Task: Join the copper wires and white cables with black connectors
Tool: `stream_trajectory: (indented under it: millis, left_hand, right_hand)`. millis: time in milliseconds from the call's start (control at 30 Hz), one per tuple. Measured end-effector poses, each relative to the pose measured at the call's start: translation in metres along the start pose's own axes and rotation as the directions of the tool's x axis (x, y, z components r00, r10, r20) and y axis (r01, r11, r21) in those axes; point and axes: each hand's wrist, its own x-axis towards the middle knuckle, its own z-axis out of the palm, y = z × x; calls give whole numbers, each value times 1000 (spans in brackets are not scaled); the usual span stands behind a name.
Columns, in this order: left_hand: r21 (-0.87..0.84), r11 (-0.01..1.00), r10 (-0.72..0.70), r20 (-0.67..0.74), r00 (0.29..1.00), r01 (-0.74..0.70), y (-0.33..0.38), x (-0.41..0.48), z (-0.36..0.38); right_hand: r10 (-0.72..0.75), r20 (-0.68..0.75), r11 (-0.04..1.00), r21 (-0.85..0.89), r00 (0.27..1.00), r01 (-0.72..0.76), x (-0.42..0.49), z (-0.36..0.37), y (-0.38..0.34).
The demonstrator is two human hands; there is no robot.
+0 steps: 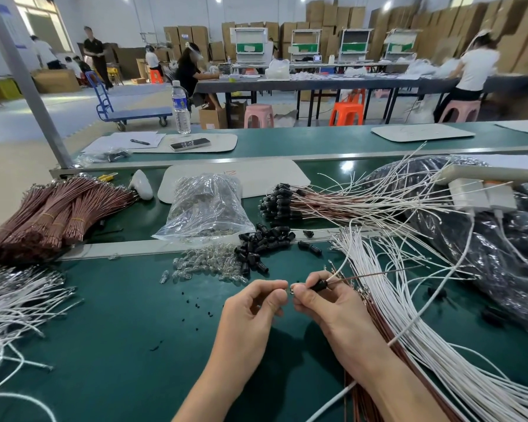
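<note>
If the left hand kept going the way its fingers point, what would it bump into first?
The left hand points right, across a tiny gap. It would probably first meet the near end of the black connector that the right hand pinches, though depth is hard to judge.

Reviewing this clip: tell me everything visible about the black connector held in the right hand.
The black connector is a small, dark, tube-like piece, plastic by its look, held nearly level above the green table. The right hand pinches it between thumb and fingers, hiding much of it. A copper wire and a white cable leave its right end. Small metal tips show at its left end, close to the left hand's pinched fingertips; whether they touch is unclear.
</note>
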Motion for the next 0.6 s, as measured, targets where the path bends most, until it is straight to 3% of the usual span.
stream_trajectory:
  millis: [333, 467, 600]
  left_hand:
    - [42, 999, 28, 15, 999, -29, -1, -1, 3]
    - [215, 965, 146, 37, 989, -150, -3, -3, 4]
    - [429, 844, 326, 63, 943, -321, -6, -3, -1]
  right_hand:
    - [41, 34, 997, 63, 999, -43, 4, -1, 1]
    - [57, 34, 992, 114, 998, -60, 4, -3, -2]
    - [69, 59, 994, 78, 996, -73, 2, -3, -2]
